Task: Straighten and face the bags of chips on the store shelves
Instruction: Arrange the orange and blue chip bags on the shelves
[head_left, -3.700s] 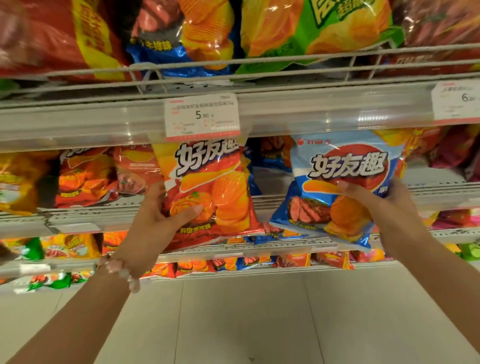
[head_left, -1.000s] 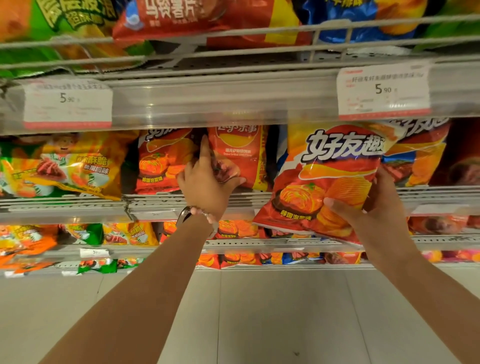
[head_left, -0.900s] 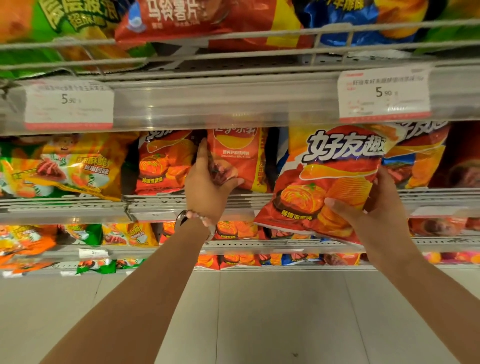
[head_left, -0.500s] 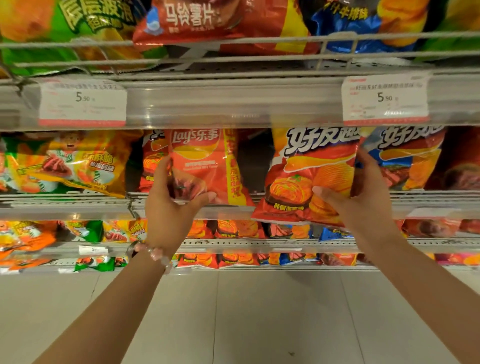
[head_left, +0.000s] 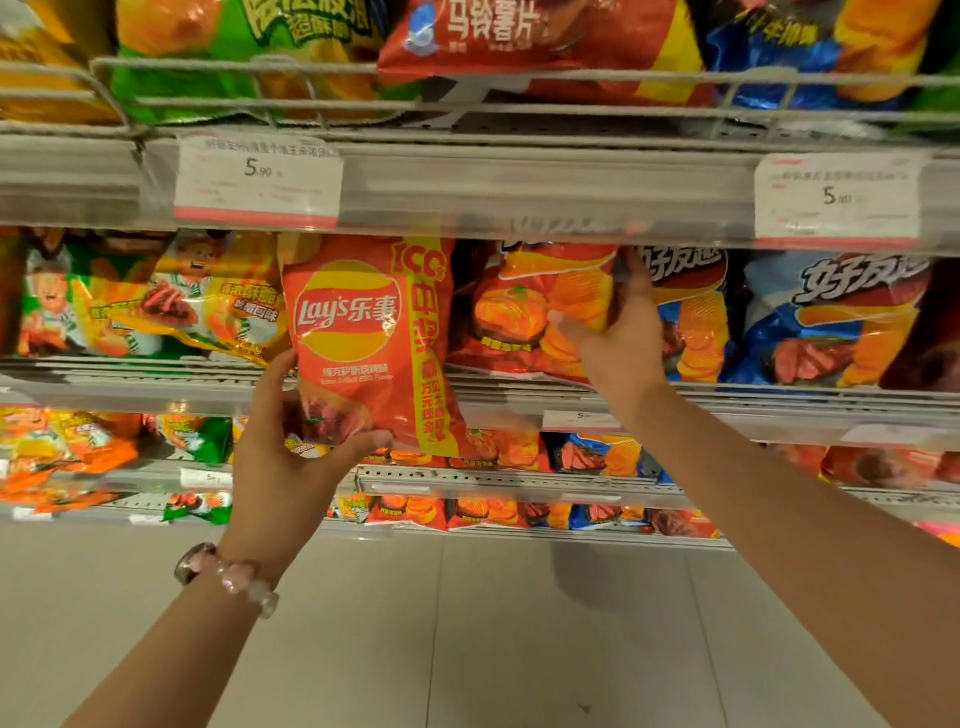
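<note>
Two hands work the shelf under the price tag (head_left: 258, 179). Below that tag and a little to its right, the left hand (head_left: 291, 457) pinches the bottom corner of the red Lay's bag (head_left: 363, 338), thumb in front and fingers curled behind, probably to stand it upright with its logo facing out. Further right of the tag, the right hand (head_left: 618, 343) wraps thumb and fingers around the orange chip bag (head_left: 524, 312), seemingly pushing it back into its row beside the blue bag (head_left: 831, 322).
</note>
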